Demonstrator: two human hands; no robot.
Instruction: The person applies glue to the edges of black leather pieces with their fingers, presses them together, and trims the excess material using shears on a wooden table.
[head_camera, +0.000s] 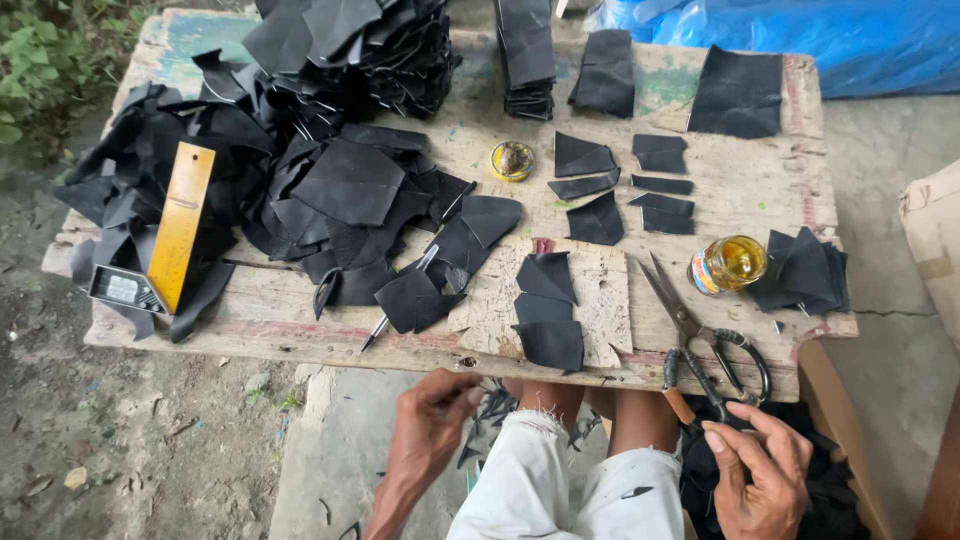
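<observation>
While the right hand (765, 470) hangs below the edge of the worn wooden table (300, 320), its fingers (735, 440) are loosely curled and close together, touching the black loop handles of the large steel scissors (690, 335), which lie on the table's near right part with blades slightly apart. The left hand (430, 420) sits under the table edge, fingers bent, thumb touching the rim; whether it grips anything is hard to tell. A squat amber glass jar with a red-and-blue label (728, 264) stands just right of the scissors. A small round yellow tin (512, 160) sits mid-table among flat black leather pieces (548, 310). The blue plastic sheet (800, 35) is cut off at the top.
</observation>
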